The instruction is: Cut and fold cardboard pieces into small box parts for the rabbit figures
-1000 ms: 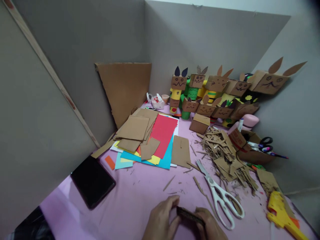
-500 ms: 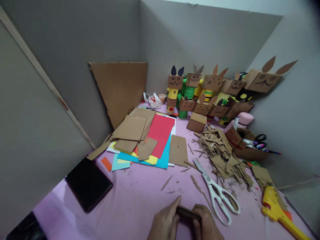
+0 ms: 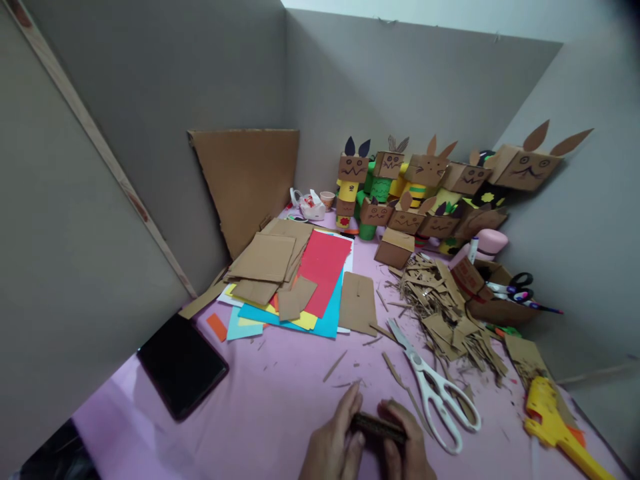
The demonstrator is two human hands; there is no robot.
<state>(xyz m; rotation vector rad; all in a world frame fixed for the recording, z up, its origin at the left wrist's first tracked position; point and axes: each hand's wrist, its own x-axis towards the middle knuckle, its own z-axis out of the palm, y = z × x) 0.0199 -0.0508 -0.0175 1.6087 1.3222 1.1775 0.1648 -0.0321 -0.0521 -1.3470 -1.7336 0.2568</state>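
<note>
Between my two hands, at the bottom middle of the head view, is a small dark brown cardboard piece (image 3: 379, 427), seen nearly edge-on. My left hand (image 3: 331, 441) grips its left end, and my right hand (image 3: 409, 445) is closed round the right end. The lower part of the piece is in shadow and partly hidden by my fingers. White-handled scissors (image 3: 434, 387) lie on the pink tabletop (image 3: 280, 413), just right of my right hand. Thin cardboard strips and scraps (image 3: 335, 366) are scattered beyond my hands.
Cardboard sheets (image 3: 263, 257) lie on coloured paper (image 3: 327, 260). A black tablet (image 3: 184, 365) is at left, and a yellow glue gun (image 3: 553, 420) at right. Behind the scrap pile (image 3: 440, 307) stand a box of pens and scissors (image 3: 500, 310) and several cardboard animal figures (image 3: 353, 170).
My right-hand fingers have shifted along the cardboard piece, and my left fingers now show below it. The piece stays in about the same place. The camera view has tilted slightly.
</note>
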